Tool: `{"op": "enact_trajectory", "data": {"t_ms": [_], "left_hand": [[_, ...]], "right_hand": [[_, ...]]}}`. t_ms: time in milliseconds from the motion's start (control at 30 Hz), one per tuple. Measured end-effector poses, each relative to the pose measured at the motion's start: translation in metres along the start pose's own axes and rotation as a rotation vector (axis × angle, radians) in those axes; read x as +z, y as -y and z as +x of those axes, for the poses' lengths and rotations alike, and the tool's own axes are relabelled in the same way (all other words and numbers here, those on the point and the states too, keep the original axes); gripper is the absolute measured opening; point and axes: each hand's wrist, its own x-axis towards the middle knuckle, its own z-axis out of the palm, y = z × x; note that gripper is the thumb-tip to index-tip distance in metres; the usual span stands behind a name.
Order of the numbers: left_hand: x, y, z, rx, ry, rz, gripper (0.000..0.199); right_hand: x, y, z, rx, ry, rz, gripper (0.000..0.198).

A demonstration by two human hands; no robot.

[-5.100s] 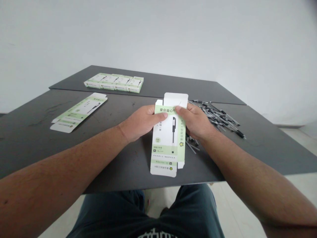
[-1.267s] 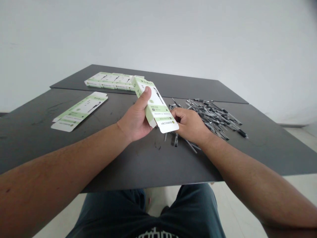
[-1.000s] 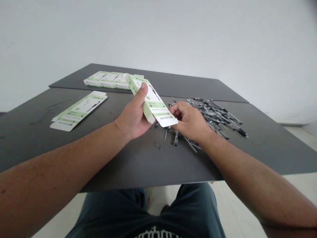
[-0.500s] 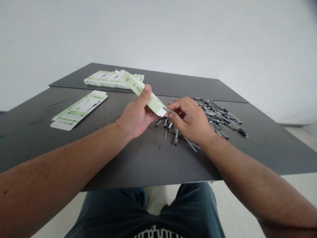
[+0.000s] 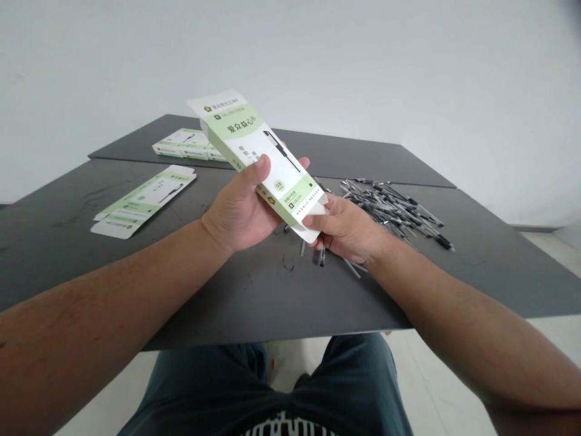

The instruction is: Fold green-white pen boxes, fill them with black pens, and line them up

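A green and white pen box (image 5: 267, 160), printed with a black pen, is held tilted above the table, its broad face toward me. My left hand (image 5: 242, 209) wraps around its middle, thumb lying on the printed face. At the near end, my right hand (image 5: 347, 227) pinches the white end flap, thumb on top and fingers beneath. The flap at the far end stands out from the box. Behind and below my right hand lies a loose pile of black and clear pens (image 5: 394, 209). The inside of the box is hidden.
A flattened pen box (image 5: 147, 200) lies on the dark table (image 5: 218, 297) to the left. Several formed pen boxes (image 5: 186, 142) sit side by side at the back left, partly behind the held box. A pale wall rises behind the table.
The held box has turned from its narrow side to its broad printed face and come up slightly. My right hand has shifted its pinch on the near end flap.
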Motion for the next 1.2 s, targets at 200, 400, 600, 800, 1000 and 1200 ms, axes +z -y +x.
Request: {"op": "enact_trajectory", "data": {"t_ms": [200, 400, 600, 800, 1000, 1200], "left_hand": [[-0.002, -0.004, 0.0, -0.057, -0.044, -0.007, 0.055], [-0.01, -0.007, 0.004, -0.163, -0.118, -0.027, 0.06], [-0.01, -0.007, 0.003, -0.177, -0.079, 0.005, 0.059], [-0.008, -0.001, 0.001, -0.171, -0.055, 0.016, 0.056], [-0.003, 0.0, -0.001, -0.178, -0.067, -0.007, 0.049], [0.002, 0.001, -0.002, -0.108, -0.062, 0.054, 0.047]], "right_hand": [[-0.002, -0.004, -0.003, -0.023, 0.134, -0.122, 0.056], [-0.015, -0.002, -0.007, -0.293, 0.206, -0.463, 0.039], [-0.016, 0.003, -0.014, -0.442, 0.068, -0.717, 0.033], [-0.003, 0.011, -0.016, -0.511, -0.11, -0.973, 0.031], [0.003, 0.011, -0.013, -0.553, -0.202, -1.17, 0.028], [0.004, 0.013, -0.011, -0.531, -0.229, -1.179, 0.033]]}}
